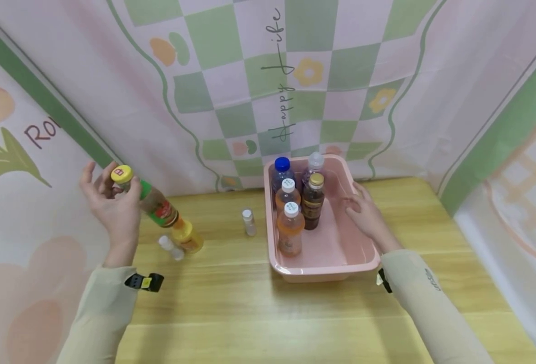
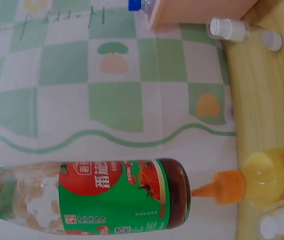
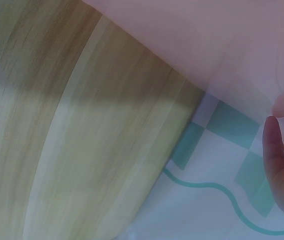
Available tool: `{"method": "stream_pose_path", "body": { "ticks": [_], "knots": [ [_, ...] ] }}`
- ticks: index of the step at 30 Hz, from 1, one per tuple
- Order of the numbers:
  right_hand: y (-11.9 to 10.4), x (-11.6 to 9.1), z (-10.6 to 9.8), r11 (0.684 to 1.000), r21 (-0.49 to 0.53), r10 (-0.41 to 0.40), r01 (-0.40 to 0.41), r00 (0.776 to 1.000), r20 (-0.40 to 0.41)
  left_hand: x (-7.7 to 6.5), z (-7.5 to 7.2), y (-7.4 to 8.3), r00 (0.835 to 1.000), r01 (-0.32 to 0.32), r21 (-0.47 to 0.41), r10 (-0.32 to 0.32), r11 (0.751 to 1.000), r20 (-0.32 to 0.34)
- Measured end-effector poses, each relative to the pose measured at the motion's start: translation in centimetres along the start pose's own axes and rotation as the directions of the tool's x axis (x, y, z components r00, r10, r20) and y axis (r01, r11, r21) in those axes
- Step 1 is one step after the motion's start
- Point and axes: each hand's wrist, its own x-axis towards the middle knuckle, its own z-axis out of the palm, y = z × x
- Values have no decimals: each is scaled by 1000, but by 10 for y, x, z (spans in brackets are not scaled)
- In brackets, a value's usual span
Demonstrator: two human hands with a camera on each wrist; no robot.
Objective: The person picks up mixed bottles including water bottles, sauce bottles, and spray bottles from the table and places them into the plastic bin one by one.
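Note:
My left hand (image 1: 118, 207) holds a tomato sauce bottle (image 2: 116, 197) near its yellow cap, thumb and fingers around the neck. The bottle hangs tilted above the table, with green and red labels. Its base is close to the orange nozzle of a yellow squeeze bottle (image 1: 188, 237); whether they touch I cannot tell. At the right rim of a pink basin (image 1: 324, 270), my right hand (image 1: 365, 215) grips the wall, with fingers on both sides. Inside the basin's left half stand several bottles, including an orange drink bottle (image 1: 291, 232) and a dark gold-capped bottle (image 1: 312, 205).
A small white-capped vial (image 1: 249, 222) stands just left of the basin. Another vial (image 1: 171, 247) is beside the yellow squeeze bottle. Behind the wooden table (image 1: 231, 303) hangs a green-checked curtain (image 1: 218, 40).

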Motion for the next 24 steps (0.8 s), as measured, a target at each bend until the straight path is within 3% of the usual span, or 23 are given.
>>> {"method": "stream_pose_path", "body": {
  "ticks": [6,12,19,24],
  "knots": [
    [1,1,-1,1000,0,0,0,1000,3,-7,8,8,998,-40,-22,42,999,55],
    [0,0,-2,1000,-3,-5,5,1000,3,-20,15,18,987,-10,-75,22,997,157],
    [0,0,-2,1000,-4,9,-9,1000,13,-39,30,29,959,8,-137,32,991,283],
    [-2,-1,-2,1000,-8,14,-14,1000,18,-54,40,36,922,19,-168,48,986,384]
  ]
}}
